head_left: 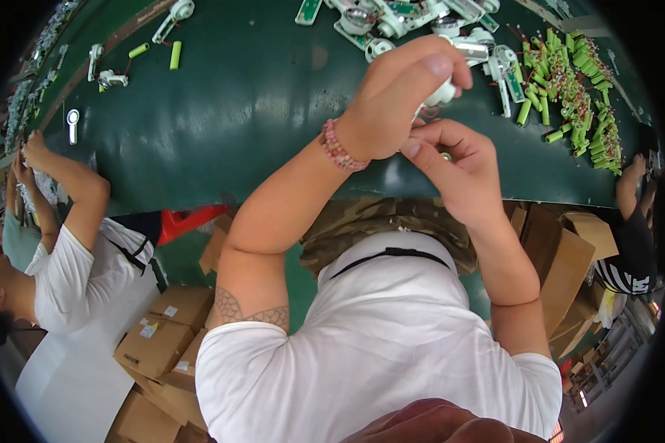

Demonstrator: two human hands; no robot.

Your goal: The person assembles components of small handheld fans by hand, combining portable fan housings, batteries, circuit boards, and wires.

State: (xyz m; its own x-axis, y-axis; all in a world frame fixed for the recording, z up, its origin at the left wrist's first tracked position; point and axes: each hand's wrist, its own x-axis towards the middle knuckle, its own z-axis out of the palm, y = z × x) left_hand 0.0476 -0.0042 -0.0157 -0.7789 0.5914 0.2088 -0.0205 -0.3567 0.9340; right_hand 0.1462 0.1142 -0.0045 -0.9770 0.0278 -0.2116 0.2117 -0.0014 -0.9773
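Observation:
My left hand (399, 88), with a beaded bracelet at its wrist, is closed round a white plastic housing (442, 94) above the green work table. Part of the housing hides behind the fingers. Just below it, my right hand (465, 166) has thumb and index finger pinched together by a thin red wire (430, 112). Inside its curled fingers shows the round end of a green battery cell (446, 156); most of the cell is covered. Both hands nearly touch.
White housings with green circuit boards (391, 18) are heaped at the far middle. Many wired green battery cells (569, 96) lie at right. Loose cells (175, 55) and a white device (72, 125) lie left. Co-workers sit on both sides; cardboard boxes (155, 343) stand below the table (236, 125).

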